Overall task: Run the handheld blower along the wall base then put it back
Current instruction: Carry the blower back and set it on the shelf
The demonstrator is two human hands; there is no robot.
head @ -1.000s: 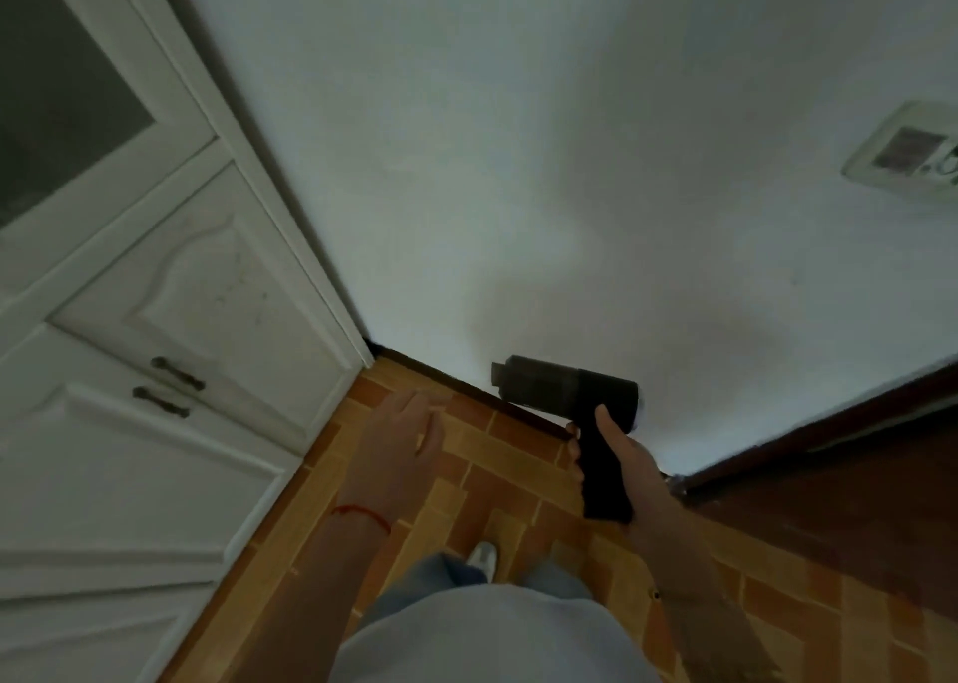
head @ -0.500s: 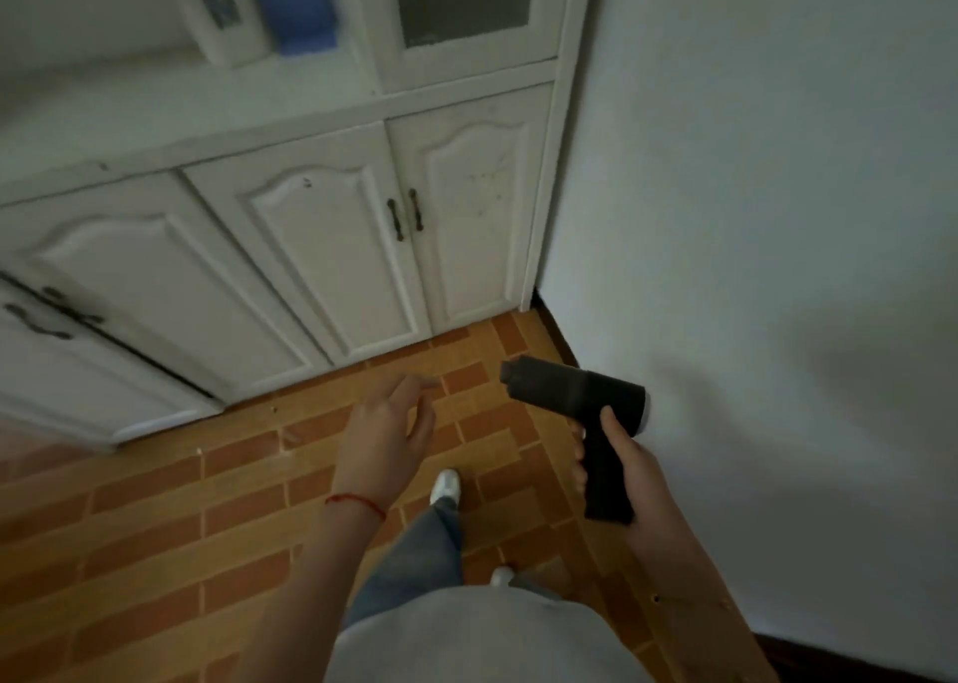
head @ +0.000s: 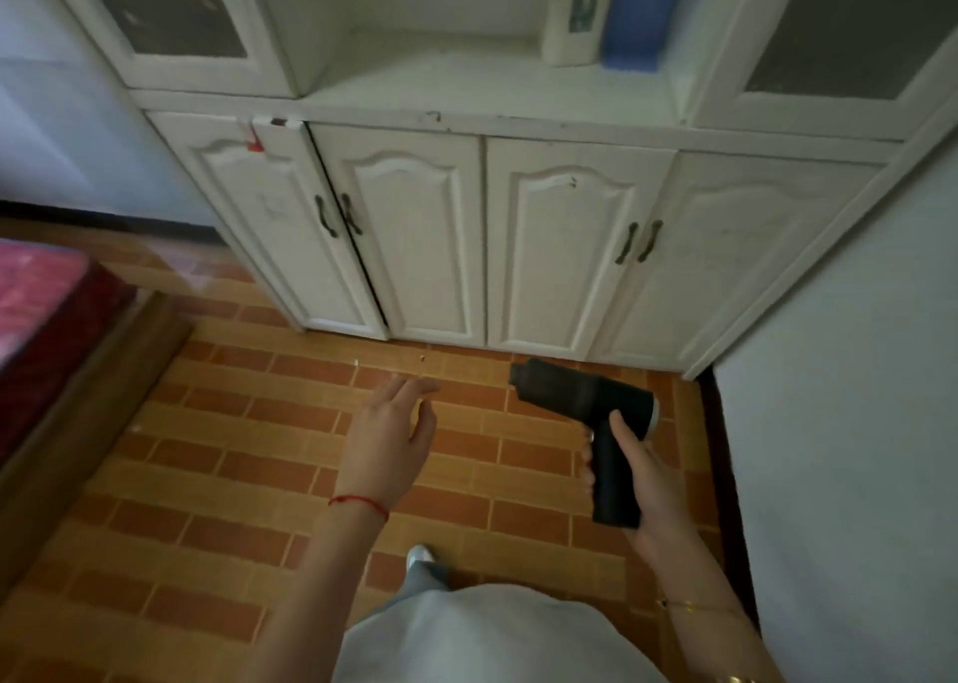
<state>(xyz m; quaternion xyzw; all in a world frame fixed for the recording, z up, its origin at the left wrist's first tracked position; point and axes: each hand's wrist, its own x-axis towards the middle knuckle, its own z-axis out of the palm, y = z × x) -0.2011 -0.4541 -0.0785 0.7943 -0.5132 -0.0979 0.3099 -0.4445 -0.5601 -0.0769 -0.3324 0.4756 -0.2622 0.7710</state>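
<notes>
Premises present as a domestic room, most likely a bedroom or living area in a private home. A white painted cabinet [head: 482,236] stands against the far wall, with four arched-panel lower doors on dark handles, glazed upper doors at either side and an open shelf [head: 446,81] between them. On that shelf stand a cream container [head: 570,19] and, touching it on its right, a blue object [head: 635,13]. The floor [head: 249,475] is laid in a brick-pattern finish of orange and brown. At left, a wooden frame [head: 88,397] carries a red patterned mattress or cushion [head: 36,309], consistent with a bed or a couch. Plain pale walls [head: 850,423] meet the floor at a dark skirting strip [head: 723,454].
</notes>
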